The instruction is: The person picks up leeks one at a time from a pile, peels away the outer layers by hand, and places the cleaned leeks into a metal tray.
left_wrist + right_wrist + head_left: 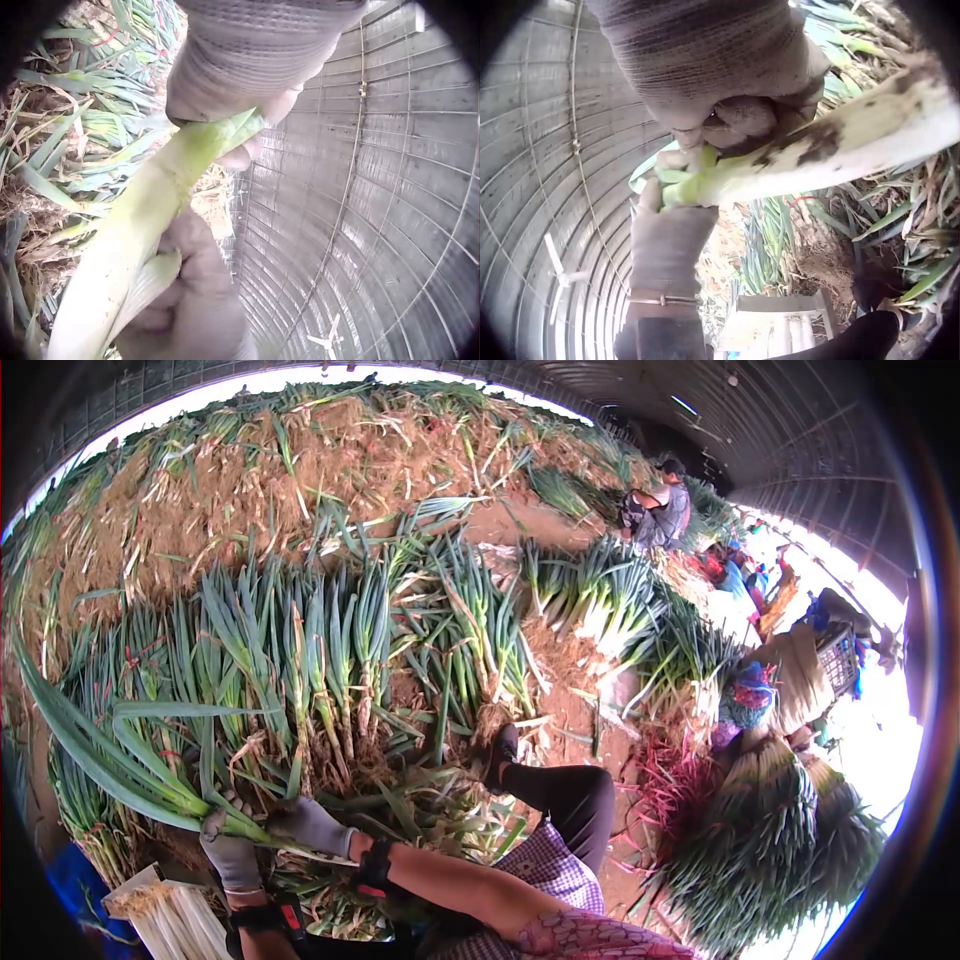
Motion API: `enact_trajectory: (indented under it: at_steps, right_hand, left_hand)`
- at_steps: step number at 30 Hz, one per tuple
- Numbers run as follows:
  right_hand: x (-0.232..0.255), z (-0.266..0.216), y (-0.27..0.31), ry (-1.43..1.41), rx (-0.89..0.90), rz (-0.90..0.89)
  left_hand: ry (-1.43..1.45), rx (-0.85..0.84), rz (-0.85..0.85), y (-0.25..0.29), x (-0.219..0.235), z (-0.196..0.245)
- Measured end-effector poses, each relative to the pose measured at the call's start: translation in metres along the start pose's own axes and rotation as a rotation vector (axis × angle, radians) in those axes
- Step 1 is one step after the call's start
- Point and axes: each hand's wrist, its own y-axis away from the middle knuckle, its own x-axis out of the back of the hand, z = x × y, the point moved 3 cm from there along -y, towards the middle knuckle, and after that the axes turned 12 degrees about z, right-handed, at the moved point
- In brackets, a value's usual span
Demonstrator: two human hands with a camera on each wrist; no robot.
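One long leek (150, 780) is held across the lap, its green leaves fanning to the upper left in the head view. My gloved left hand (230, 855) grips it where green meets white, as the left hand (255, 60) also shows in the left wrist view. Close beside it, my gloved right hand (310, 828) pinches at the pale stalk. In the left wrist view a loose outer layer (154, 285) stands off the stalk by the right hand's (199, 300) curled fingers. Dark stains mark the white stalk (855, 142) in the right wrist view; the right palm is hidden.
Leek bundles (330, 650) stand in a row ahead, before a heap of leeks and dirt (330, 460). A white container (140, 890) of pale stalks sits lower left. Red ties (675, 780) and large bundles (760, 840) lie right. Another person (665, 510) sits farther back.
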Motion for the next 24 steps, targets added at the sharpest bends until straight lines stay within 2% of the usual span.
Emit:
enact_trajectory:
  at_steps: [1,2,3,4,5,7,9,11,12,14,15,16,18,20,22,23,24]
  right_hand:
    - [-0.014,0.033,-0.010,0.059,0.278,-0.051]
    - [-0.007,0.030,-0.007,0.103,0.313,-0.146]
    - [-0.009,0.035,0.000,0.265,0.558,-0.044]
    - [-0.007,0.030,0.009,0.429,0.805,0.059]
    - [-0.004,0.029,0.018,0.425,0.809,0.053]
    - [0.024,0.016,0.048,0.541,0.103,-0.246]
    - [0.043,0.046,0.080,0.598,0.008,-0.380]
    - [0.061,0.118,0.118,0.792,0.049,-0.419]
    - [0.073,0.130,0.124,0.795,0.050,-0.423]
    - [0.099,0.144,0.128,0.707,-0.166,-0.120]
    - [0.102,0.116,0.111,0.723,-0.188,-0.117]
    - [0.098,0.068,0.086,0.734,-0.213,-0.119]
    - [0.072,0.015,0.059,0.491,-0.075,0.091]
    - [0.023,0.017,0.032,0.493,0.296,0.090]
    - [-0.015,0.012,0.035,0.921,0.727,-0.044]
    - [-0.014,0.031,0.025,0.199,0.314,0.166]
    - [0.013,-0.036,0.032,-0.001,0.224,0.122]
  left_hand:
    - [0.043,0.028,-0.037,0.000,-0.001,0.002]
    - [0.084,0.057,-0.070,0.000,0.001,0.006]
    - [0.076,0.056,-0.063,-0.002,0.004,0.009]
    - [0.118,0.082,-0.137,-0.004,0.005,0.011]
    - [0.164,0.105,-0.213,-0.005,0.006,0.012]
    - [0.158,0.080,-0.209,-0.009,0.010,0.020]
    - [0.165,0.065,-0.185,-0.009,0.010,0.028]
    - [0.140,0.053,-0.152,-0.008,0.009,0.033]
    - [0.117,0.046,-0.117,-0.007,0.010,0.034]
    - [0.091,0.049,-0.108,-0.008,0.012,0.028]
    - [0.057,0.027,-0.057,-0.007,0.008,0.022]
    - [0.016,0.007,-0.001,-0.003,0.006,0.018]
    - [-0.190,-0.192,-0.007,0.000,0.005,0.008]
    - [-0.625,-0.435,-0.179,0.019,-0.015,0.017]
    - [-0.686,-0.511,-0.302,0.025,-0.010,0.020]
    - [-0.568,-0.478,-0.289,0.029,-0.016,0.026]
    - [-0.444,-0.453,-0.269,0.032,-0.026,0.030]
